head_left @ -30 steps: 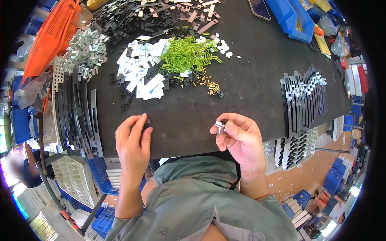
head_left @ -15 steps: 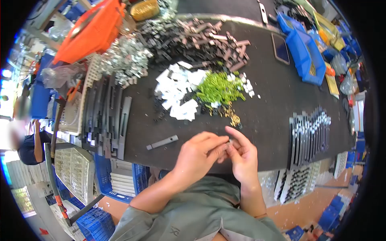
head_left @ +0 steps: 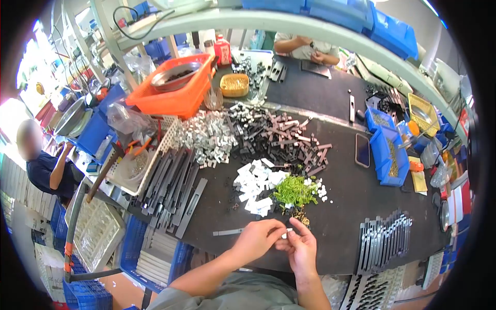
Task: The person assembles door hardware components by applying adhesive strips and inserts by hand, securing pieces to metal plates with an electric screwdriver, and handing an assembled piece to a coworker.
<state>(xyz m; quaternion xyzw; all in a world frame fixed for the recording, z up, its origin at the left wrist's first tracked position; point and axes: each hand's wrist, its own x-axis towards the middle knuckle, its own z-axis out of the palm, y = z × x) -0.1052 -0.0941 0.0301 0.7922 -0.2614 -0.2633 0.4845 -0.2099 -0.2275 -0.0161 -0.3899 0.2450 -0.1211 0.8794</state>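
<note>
Our left hand (head_left: pixel 257 239) sits nearer the grey strip (head_left: pixel 227 232), at nine o'clock, than before. Our right hand (head_left: pixel 302 252) clamps the white part (head_left: pixel 288 234), at its thumb's ten o'clock; left fingertips meet it, whether gripping we cannot tell.

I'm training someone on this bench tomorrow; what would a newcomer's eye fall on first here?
Probably the bright green pieces, heaped mid-table just right of the white slips. The big orange basket stands out too, toward the upper left beyond the silver pieces. Nearer the wearer, the left hand and right hand meet over the table's near side, at a small pale piece.
</note>
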